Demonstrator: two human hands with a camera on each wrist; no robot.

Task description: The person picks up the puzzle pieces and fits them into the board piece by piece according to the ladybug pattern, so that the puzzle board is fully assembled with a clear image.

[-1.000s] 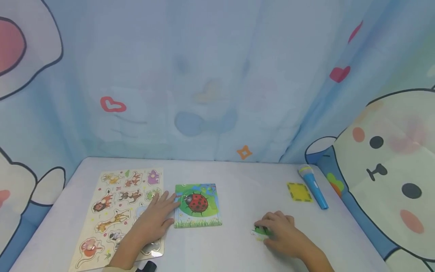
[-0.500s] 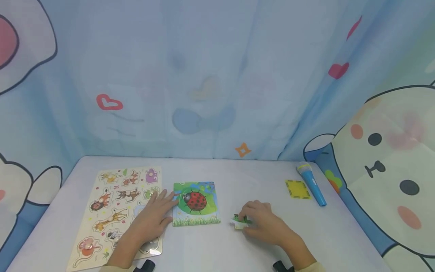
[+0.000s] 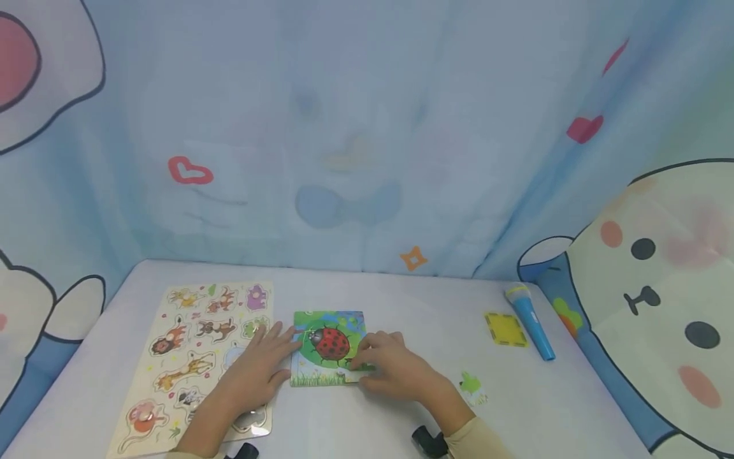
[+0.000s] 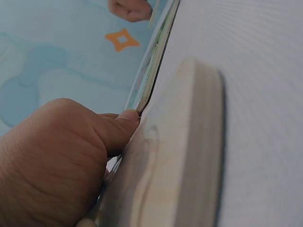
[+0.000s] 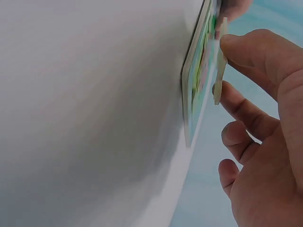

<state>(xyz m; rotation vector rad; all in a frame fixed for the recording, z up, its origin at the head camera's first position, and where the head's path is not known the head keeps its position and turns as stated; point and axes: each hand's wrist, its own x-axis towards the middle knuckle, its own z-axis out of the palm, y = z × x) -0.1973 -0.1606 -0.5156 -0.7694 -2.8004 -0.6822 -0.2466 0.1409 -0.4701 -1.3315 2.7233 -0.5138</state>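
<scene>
A square ladybug jigsaw puzzle (image 3: 328,345) lies flat on the table in the head view. My left hand (image 3: 255,370) rests across the wooden animal puzzle board (image 3: 172,376), its fingers extended and its fingertips at the ladybug puzzle's left edge. In the left wrist view, my thumb (image 4: 124,124) touches that puzzle's edge. My right hand (image 3: 395,370) is over the puzzle's lower right corner. Its thumb and index finger pinch a thin jigsaw piece (image 5: 220,71), tilted and held just off the puzzle's surface. The piece's printed face is mostly hidden.
Another jigsaw piece (image 3: 471,387), with green on it, lies to the right of my right forearm. Farther back on the right are a yellow square frame-like tile (image 3: 506,329) and a blue toy microphone (image 3: 533,325). A printed curtain (image 3: 355,140) hangs behind the table.
My right hand has carried the jigsaw piece leftward across the table to the ladybug puzzle. The loose piece at right now shows. My left hand stays in place.
</scene>
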